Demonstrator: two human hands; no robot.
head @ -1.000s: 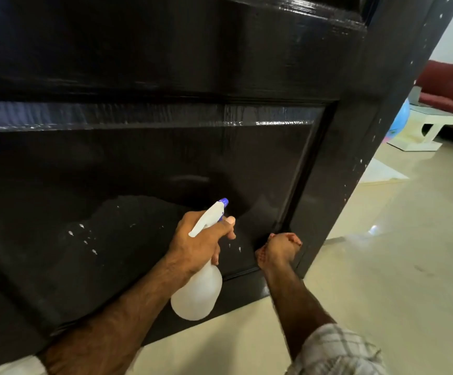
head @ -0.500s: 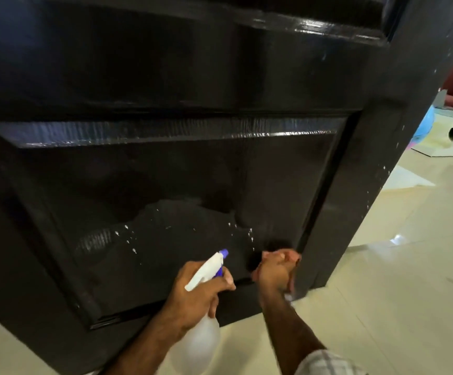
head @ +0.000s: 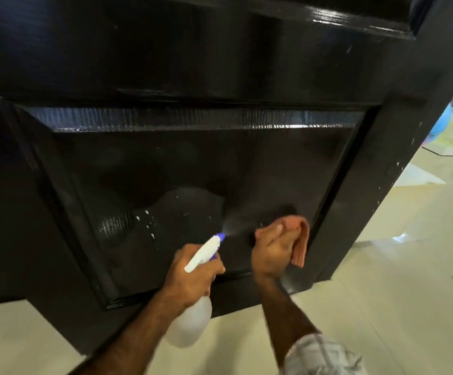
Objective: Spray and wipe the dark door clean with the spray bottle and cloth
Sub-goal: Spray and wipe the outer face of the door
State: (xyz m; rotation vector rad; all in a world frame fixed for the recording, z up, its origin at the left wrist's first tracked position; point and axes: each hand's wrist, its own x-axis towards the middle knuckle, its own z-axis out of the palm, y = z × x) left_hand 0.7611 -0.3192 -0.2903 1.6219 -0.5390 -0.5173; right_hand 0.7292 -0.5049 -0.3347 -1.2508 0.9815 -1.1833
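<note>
While left hand (head: 193,277) grips spray bottle (head: 190,320) — right hand (head: 274,250) holds cloth (head: 300,239)

Left hand (head: 190,280) grips spray bottle (head: 193,318), misting dark door (head: 193,163); right hand (head: 272,250) holds cloth (head: 300,240).

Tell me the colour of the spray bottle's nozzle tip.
Blue-purple, on the white plastic spray bottle; the head view shows it.
</note>
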